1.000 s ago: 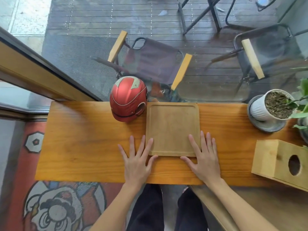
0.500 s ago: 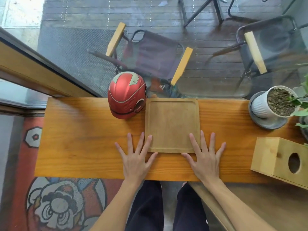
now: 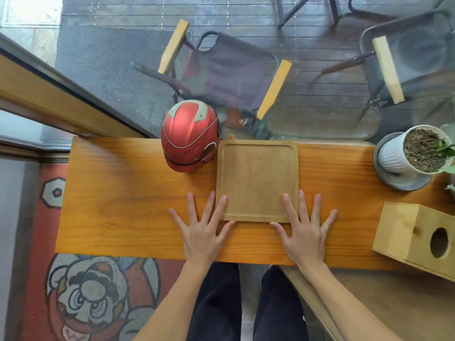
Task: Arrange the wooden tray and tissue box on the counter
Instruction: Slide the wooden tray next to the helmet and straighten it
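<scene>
A square wooden tray (image 3: 257,175) lies flat in the middle of the orange wooden counter (image 3: 118,193), its far edge at the counter's back edge. My left hand (image 3: 203,230) rests flat on the counter with fingers spread; its index fingertip lies on the tray's near left corner. My right hand (image 3: 304,230) rests flat too, fingers spread, index and middle fingers over the tray's near right corner. A wooden tissue box (image 3: 416,237) with a round hole lies at the counter's right end, apart from both hands.
A red helmet (image 3: 189,136) stands against the tray's far left corner. A white plant pot (image 3: 394,158) on a grey saucer sits at the far right. Behind the counter is a glass pane with chairs outside. A second tabletop (image 3: 394,303) joins at the near right.
Both hands have stayed at the tray's near corners while their fingers spread wider. The tray, helmet and tissue box have not moved on the counter.
</scene>
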